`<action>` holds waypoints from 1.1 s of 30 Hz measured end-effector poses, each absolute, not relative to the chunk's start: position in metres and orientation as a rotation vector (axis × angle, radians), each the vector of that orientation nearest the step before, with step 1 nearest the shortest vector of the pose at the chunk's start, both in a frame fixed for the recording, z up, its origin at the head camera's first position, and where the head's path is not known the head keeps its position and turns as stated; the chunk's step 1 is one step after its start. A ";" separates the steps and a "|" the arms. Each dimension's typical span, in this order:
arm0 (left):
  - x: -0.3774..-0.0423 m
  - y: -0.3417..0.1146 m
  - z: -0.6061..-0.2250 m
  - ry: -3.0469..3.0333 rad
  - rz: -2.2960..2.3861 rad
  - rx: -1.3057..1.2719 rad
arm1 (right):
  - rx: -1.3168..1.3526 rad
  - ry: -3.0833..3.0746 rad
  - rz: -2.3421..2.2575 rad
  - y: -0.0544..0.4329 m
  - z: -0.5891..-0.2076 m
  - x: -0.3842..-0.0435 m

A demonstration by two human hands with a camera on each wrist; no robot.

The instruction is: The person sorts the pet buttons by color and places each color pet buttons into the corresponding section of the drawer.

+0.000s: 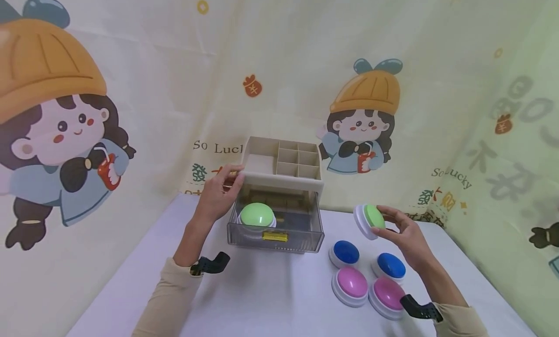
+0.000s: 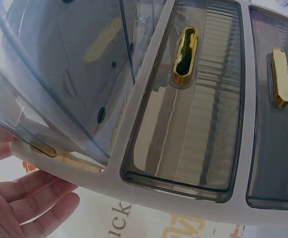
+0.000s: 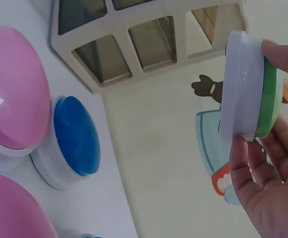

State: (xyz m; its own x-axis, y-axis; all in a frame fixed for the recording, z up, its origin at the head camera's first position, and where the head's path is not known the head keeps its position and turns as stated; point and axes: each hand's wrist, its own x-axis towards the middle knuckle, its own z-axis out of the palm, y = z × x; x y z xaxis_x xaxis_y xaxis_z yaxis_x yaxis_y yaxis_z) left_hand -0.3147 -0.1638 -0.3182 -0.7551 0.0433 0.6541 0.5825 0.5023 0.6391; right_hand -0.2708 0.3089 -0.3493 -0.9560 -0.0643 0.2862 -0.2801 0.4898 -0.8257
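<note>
My left hand [image 1: 220,193] holds the upper left edge of a beige drawer organizer [image 1: 284,180]. Its clear top drawer [image 1: 305,240] is pulled out, and a push button with a green dome [image 1: 257,214] and white base sits inside on the left. To the right of the drawer, my right hand [image 1: 403,232] pinches a second green push button [image 1: 373,217] by its rim, above the table and tilted on its side. In the right wrist view the held button [image 3: 245,89] shows its white base facing left, with the thumb above and fingers below.
Two blue push buttons [image 1: 346,252] and two pink ones [image 1: 352,281] stand on the white table [image 1: 253,298] below my right hand. Lower closed drawers [image 2: 183,124] with gold handles show in the left wrist view. A printed cloth [image 1: 279,45] hangs behind.
</note>
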 end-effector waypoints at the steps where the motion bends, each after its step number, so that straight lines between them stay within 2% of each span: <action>1: -0.314 -0.164 -0.318 -2.176 -1.224 -0.509 | 0.305 -2.513 1.457 0.308 -0.349 -0.270; 33: -0.315 -0.163 -0.316 -2.188 -1.213 -0.507 | 0.601 -2.423 1.434 0.280 -0.320 -0.258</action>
